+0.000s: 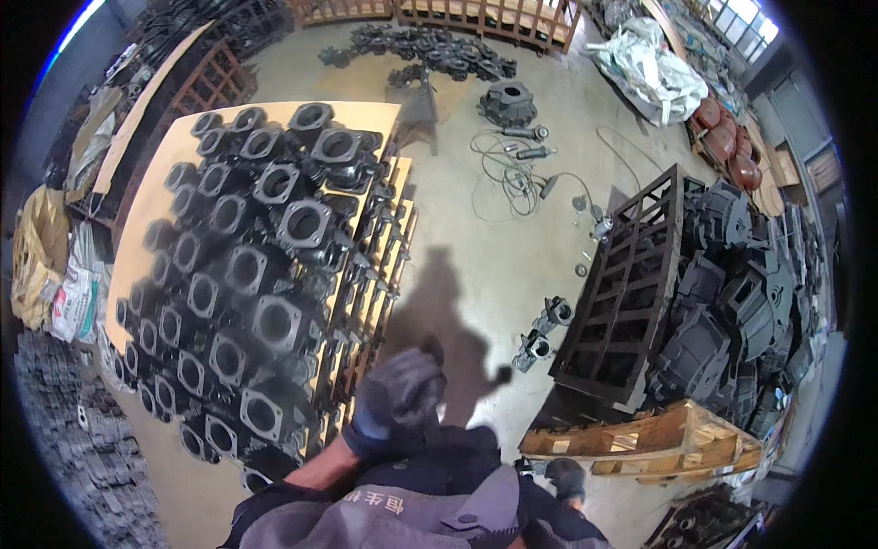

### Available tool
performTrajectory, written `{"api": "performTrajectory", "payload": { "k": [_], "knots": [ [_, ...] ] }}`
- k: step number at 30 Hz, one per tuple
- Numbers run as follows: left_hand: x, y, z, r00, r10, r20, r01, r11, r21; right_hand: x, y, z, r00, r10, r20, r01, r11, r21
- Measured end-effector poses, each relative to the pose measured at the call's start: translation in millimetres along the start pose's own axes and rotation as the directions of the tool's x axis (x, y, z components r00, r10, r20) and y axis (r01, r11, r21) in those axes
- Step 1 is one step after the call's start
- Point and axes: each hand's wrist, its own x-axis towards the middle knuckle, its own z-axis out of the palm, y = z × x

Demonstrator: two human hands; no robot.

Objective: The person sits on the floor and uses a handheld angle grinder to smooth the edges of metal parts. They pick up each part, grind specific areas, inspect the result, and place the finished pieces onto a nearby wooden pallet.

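Note:
My left hand (402, 393), in a dark grey glove with a blue cuff, is raised in front of my chest. Its fingers are curled in, and whatever they hold, if anything, is hidden. Just left of it stands a stack of black cast-metal parts (277, 320) with square flanges and round openings, layered between tan boards (146, 247). Low on the right, beside my body, hangs what looks like my right hand (565, 476) in a dark glove. Its fingers cannot be made out. A wooden pallet (631, 439) is nearest to it.
Two cast parts (544, 334) lie on the floor (457, 220) ahead. A dark metal crate (622, 293) and large black housings (732, 293) stand to the right. Farther off lie power tools with tangled cables (521, 174), a round casting (508, 102) and a white sack (645, 69).

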Motion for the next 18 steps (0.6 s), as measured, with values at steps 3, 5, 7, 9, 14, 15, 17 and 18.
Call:
{"api": "performTrajectory", "payload": {
  "k": [3, 5, 7, 9, 14, 15, 17, 18],
  "knots": [
    [69, -31, -22, 0.98, 0.035, -0.195, -0.035, 0.999, 0.005, 36, -68, -28, 0.971, 0.186, 0.151, -0.205, 0.97, 0.129],
    [120, -33, -33, 0.97, -0.009, -0.244, 0.003, 1.0, -0.024, 76, -74, -50, 0.975, 0.122, 0.185, -0.133, 0.99, 0.044],
    [172, -43, -38, 0.96, -0.022, -0.279, 0.028, 0.999, 0.017, 127, -84, -78, 0.973, 0.078, 0.218, -0.071, 0.997, -0.037],
    [220, -67, -35, 0.958, -0.049, -0.284, 0.058, 0.998, 0.025, 188, -93, -107, 0.969, 0.013, 0.247, 0.021, 0.991, -0.133],
    [346, -111, -31, 0.937, -0.137, -0.323, 0.155, 0.987, 0.03, 384, -73, -166, 0.972, -0.085, 0.218, 0.162, 0.917, -0.365],
    [376, -118, -29, 0.931, -0.146, -0.334, 0.162, 0.987, 0.019, 425, -52, -179, 0.982, -0.043, 0.185, 0.111, 0.921, -0.374],
    [407, -128, -31, 0.867, -0.2, -0.456, 0.22, 0.976, -0.011, 534, -92, -220, 0.957, -0.216, 0.193, 0.283, 0.843, -0.457],
    [417, -131, -38, 0.853, -0.217, -0.475, 0.269, 0.962, 0.045, 587, -134, -242, 0.943, -0.269, 0.198, 0.329, 0.846, -0.42]
  ]
}}
